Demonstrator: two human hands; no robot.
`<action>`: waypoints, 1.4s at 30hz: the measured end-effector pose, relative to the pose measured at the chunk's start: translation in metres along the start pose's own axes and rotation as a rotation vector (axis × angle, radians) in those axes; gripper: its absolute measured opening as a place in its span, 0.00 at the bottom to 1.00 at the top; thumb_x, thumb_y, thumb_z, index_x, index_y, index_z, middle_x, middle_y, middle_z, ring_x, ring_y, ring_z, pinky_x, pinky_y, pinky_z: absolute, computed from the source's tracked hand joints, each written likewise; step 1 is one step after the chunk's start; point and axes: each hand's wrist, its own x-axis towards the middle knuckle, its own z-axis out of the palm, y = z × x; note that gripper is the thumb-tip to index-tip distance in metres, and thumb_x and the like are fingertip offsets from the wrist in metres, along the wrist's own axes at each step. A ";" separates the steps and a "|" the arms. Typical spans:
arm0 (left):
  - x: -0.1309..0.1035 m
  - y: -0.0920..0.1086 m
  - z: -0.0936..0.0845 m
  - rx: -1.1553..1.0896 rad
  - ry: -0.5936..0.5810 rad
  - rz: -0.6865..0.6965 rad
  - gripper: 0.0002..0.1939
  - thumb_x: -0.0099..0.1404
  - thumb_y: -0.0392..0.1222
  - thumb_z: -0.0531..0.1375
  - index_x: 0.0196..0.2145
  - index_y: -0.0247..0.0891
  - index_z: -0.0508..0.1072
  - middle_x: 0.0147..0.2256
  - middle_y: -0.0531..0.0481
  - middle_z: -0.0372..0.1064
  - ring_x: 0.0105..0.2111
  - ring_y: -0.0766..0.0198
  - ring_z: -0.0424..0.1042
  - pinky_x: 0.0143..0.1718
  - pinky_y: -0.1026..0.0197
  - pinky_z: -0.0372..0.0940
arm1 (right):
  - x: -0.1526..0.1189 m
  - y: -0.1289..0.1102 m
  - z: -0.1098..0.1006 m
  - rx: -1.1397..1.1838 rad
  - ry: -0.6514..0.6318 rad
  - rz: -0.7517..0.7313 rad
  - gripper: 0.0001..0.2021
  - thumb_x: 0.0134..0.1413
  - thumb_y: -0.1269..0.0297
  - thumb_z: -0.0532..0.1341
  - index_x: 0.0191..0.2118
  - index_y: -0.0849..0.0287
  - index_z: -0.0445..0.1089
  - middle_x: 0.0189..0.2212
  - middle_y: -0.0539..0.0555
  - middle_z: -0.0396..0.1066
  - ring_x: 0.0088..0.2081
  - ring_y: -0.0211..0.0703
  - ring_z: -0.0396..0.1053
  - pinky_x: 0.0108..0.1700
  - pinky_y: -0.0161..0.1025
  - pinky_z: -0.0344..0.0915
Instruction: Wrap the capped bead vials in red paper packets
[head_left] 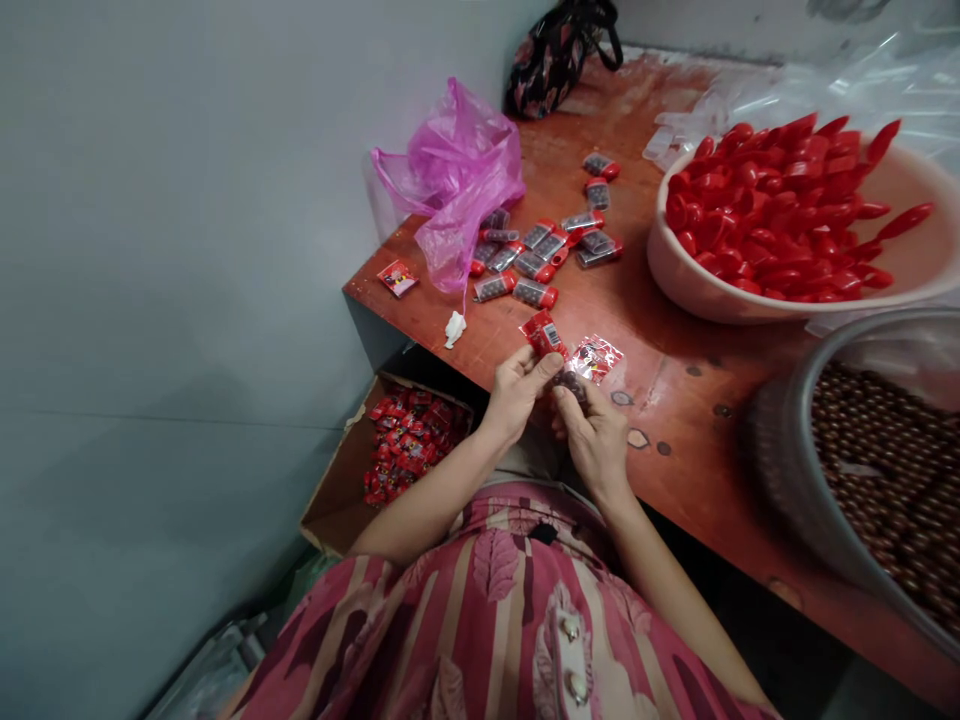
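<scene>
Both of my hands meet at the table's near edge. My left hand (pixel 517 392) is closed, its thumb and fingers pinching a small red printed packet (pixel 545 334) with a barcode. Close against it, my right hand (pixel 597 432) grips a small clear container (pixel 572 384) with dark brown balls inside; fingers cover most of it. A shiny red-and-white printed sachet (pixel 597 357) lies on the table just beyond the right hand. Farther back, several clear containers with red caps (pixel 534 293) lie in a loose group, dark balls showing inside them.
A pink basin (pixel 660 262) holds many red plastic caps (pixel 780 210). To the right, a grey tub (pixel 806 470) contains brown balls (pixel 892 470). A purple plastic bag (pixel 465 170) lies at the left. Below the edge stands a cardboard box (pixel 330 490) with red packets (pixel 416 440).
</scene>
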 end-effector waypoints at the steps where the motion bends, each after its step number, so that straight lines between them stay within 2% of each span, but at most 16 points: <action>1: -0.001 -0.002 0.003 -0.026 0.048 0.035 0.21 0.50 0.52 0.70 0.34 0.33 0.74 0.27 0.51 0.73 0.23 0.71 0.70 0.26 0.68 0.63 | 0.001 0.001 -0.002 -0.089 0.038 -0.079 0.10 0.55 0.56 0.62 0.39 0.53 0.75 0.28 0.51 0.75 0.29 0.43 0.71 0.33 0.39 0.70; 3: -0.001 -0.002 0.007 -0.073 0.090 0.036 0.24 0.48 0.53 0.71 0.36 0.34 0.74 0.33 0.48 0.76 0.30 0.67 0.74 0.34 0.65 0.66 | 0.002 0.003 -0.005 -0.161 0.065 -0.185 0.14 0.52 0.58 0.64 0.46 0.50 0.75 0.41 0.54 0.76 0.42 0.49 0.73 0.47 0.45 0.69; 5: 0.000 0.000 0.009 -0.124 0.107 0.016 0.23 0.49 0.52 0.70 0.38 0.34 0.74 0.37 0.45 0.77 0.36 0.62 0.76 0.39 0.62 0.67 | 0.001 0.005 -0.005 -0.096 0.013 -0.157 0.19 0.50 0.57 0.66 0.50 0.49 0.73 0.46 0.55 0.75 0.46 0.50 0.72 0.49 0.46 0.68; 7: 0.000 0.002 0.010 -0.162 0.087 0.004 0.22 0.52 0.52 0.69 0.39 0.35 0.74 0.38 0.44 0.77 0.38 0.60 0.76 0.40 0.61 0.68 | -0.002 0.005 -0.003 0.095 -0.084 -0.011 0.21 0.52 0.52 0.64 0.52 0.50 0.70 0.42 0.54 0.76 0.39 0.46 0.74 0.40 0.43 0.72; 9: 0.000 0.003 0.010 -0.153 0.029 0.001 0.22 0.55 0.55 0.66 0.41 0.36 0.74 0.38 0.44 0.77 0.36 0.60 0.76 0.36 0.62 0.68 | -0.003 0.004 -0.001 0.338 -0.179 0.150 0.20 0.54 0.50 0.62 0.50 0.53 0.70 0.33 0.52 0.75 0.29 0.40 0.73 0.30 0.38 0.71; 11: -0.002 0.000 0.008 -0.084 -0.047 -0.016 0.24 0.57 0.59 0.63 0.43 0.37 0.74 0.36 0.44 0.77 0.31 0.62 0.75 0.29 0.65 0.67 | -0.002 0.001 0.000 0.529 -0.240 0.252 0.17 0.50 0.51 0.65 0.42 0.57 0.72 0.25 0.48 0.71 0.23 0.35 0.69 0.24 0.32 0.68; 13: -0.003 -0.004 0.005 0.004 -0.079 -0.004 0.26 0.58 0.60 0.61 0.45 0.37 0.74 0.35 0.44 0.77 0.27 0.65 0.73 0.25 0.66 0.65 | -0.001 -0.002 0.000 0.625 -0.230 0.287 0.14 0.44 0.55 0.70 0.34 0.59 0.72 0.22 0.46 0.69 0.22 0.32 0.67 0.22 0.28 0.66; 16: -0.004 -0.007 -0.003 0.117 0.021 0.188 0.22 0.60 0.56 0.62 0.46 0.40 0.75 0.39 0.46 0.76 0.32 0.65 0.74 0.34 0.65 0.67 | 0.002 -0.005 -0.003 0.675 -0.164 0.304 0.13 0.42 0.58 0.71 0.31 0.59 0.71 0.23 0.47 0.69 0.21 0.30 0.66 0.20 0.26 0.64; 18: -0.007 -0.006 -0.008 0.268 0.094 0.344 0.16 0.60 0.50 0.63 0.42 0.40 0.77 0.40 0.48 0.76 0.38 0.64 0.74 0.43 0.63 0.66 | 0.003 -0.005 -0.004 0.697 -0.156 0.321 0.13 0.42 0.58 0.70 0.31 0.59 0.72 0.25 0.47 0.69 0.21 0.30 0.65 0.19 0.26 0.64; 20: -0.010 -0.002 -0.010 0.460 0.101 0.417 0.09 0.60 0.45 0.64 0.37 0.41 0.80 0.36 0.49 0.77 0.38 0.64 0.74 0.44 0.63 0.65 | 0.004 -0.004 -0.005 0.715 -0.163 0.333 0.13 0.42 0.58 0.70 0.32 0.59 0.72 0.25 0.47 0.70 0.21 0.30 0.65 0.19 0.26 0.64; 23: -0.014 0.004 -0.008 0.609 0.097 0.442 0.06 0.59 0.41 0.63 0.33 0.42 0.81 0.33 0.49 0.77 0.34 0.64 0.73 0.40 0.63 0.65 | 0.004 -0.003 -0.005 0.694 -0.143 0.314 0.12 0.43 0.59 0.69 0.33 0.58 0.72 0.25 0.47 0.68 0.21 0.30 0.65 0.20 0.27 0.65; 28: -0.013 0.008 -0.005 0.619 0.103 0.422 0.05 0.58 0.41 0.64 0.30 0.41 0.81 0.30 0.50 0.77 0.30 0.64 0.72 0.37 0.63 0.64 | 0.004 0.002 -0.008 0.627 -0.128 0.291 0.11 0.44 0.60 0.68 0.33 0.59 0.72 0.24 0.46 0.68 0.20 0.30 0.63 0.19 0.27 0.63; 35: -0.011 0.005 -0.008 0.418 0.043 0.198 0.13 0.57 0.50 0.65 0.30 0.36 0.80 0.27 0.52 0.73 0.27 0.67 0.67 0.33 0.65 0.62 | 0.002 0.009 -0.008 0.453 -0.133 0.174 0.10 0.51 0.58 0.66 0.37 0.58 0.72 0.22 0.45 0.68 0.20 0.30 0.63 0.22 0.28 0.62; 40: -0.008 -0.002 -0.004 0.362 0.031 0.160 0.19 0.55 0.54 0.65 0.22 0.34 0.74 0.21 0.56 0.62 0.23 0.72 0.59 0.26 0.67 0.55 | -0.004 0.005 -0.006 0.210 -0.081 0.088 0.11 0.53 0.57 0.64 0.39 0.58 0.72 0.21 0.44 0.67 0.20 0.32 0.63 0.23 0.31 0.62; 42: -0.007 -0.005 -0.003 0.296 0.046 0.124 0.20 0.55 0.55 0.65 0.21 0.33 0.72 0.20 0.56 0.60 0.22 0.72 0.58 0.25 0.67 0.55 | -0.005 0.004 -0.006 0.165 -0.054 0.054 0.11 0.53 0.57 0.64 0.39 0.57 0.72 0.21 0.44 0.67 0.20 0.32 0.63 0.23 0.31 0.62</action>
